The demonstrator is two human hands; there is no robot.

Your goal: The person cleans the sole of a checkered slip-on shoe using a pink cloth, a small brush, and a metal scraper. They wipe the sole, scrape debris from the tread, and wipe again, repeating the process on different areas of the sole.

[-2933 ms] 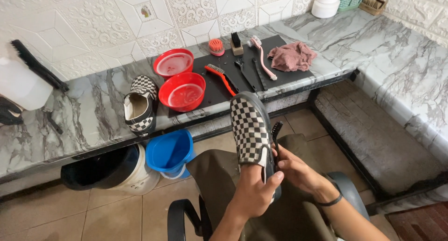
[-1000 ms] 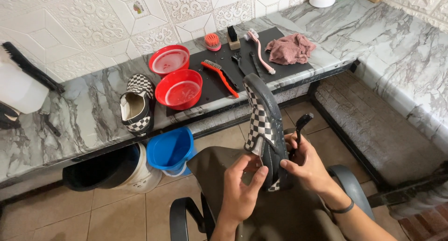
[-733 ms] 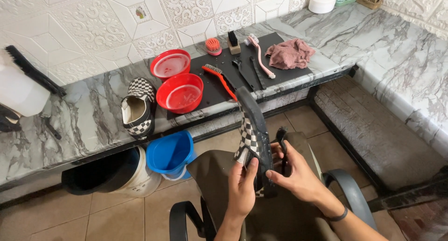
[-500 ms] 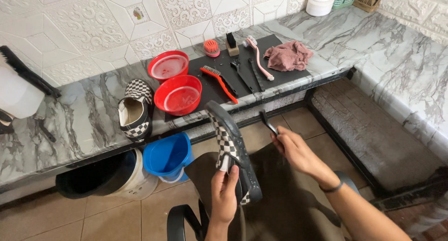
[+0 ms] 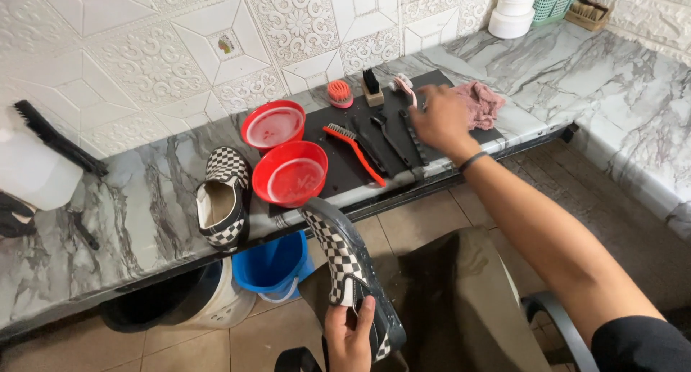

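hidden: my right hand (image 5: 440, 118) covers whatever sits under its palm on the mat (image 5: 338, 172); i can't tell if the fingers are curled on a brush or just resting there. the pink brush (image 5: 404, 84) shows only its head past my knuckles.
cut off: my left hand (image 5: 348, 339) runs off the bottom edge, and so does the heel of the shoe (image 5: 345, 267).
hard to read: the white jug (image 5: 32, 167) at far left is blown out by light, with a black brush (image 5: 59, 136) leaning across it.
bowls: two red ones, the near bowl (image 5: 294, 173) and the far bowl (image 5: 273, 125), each with a wet film in the bottom and not much else.
buckets: a blue bucket (image 5: 273, 267) under the counter (image 5: 137, 221), inside not visible; a dark bin (image 5: 155, 316) beside it, contents lost in shadow.
shoe: checkered slip-on, tilted toe-up over my lap, my left hand clamped round the heel end with the thumb on the sole edge.
gap: right hand is well away from the shoe, up on the mat among the black brushes (image 5: 392, 136), next to the rag (image 5: 478, 102).
other shoe (image 5: 224, 196): lies on the counter just left of the near bowl.
orange brush (image 5: 353, 151): flat on the mat between the bowls and my right hand.
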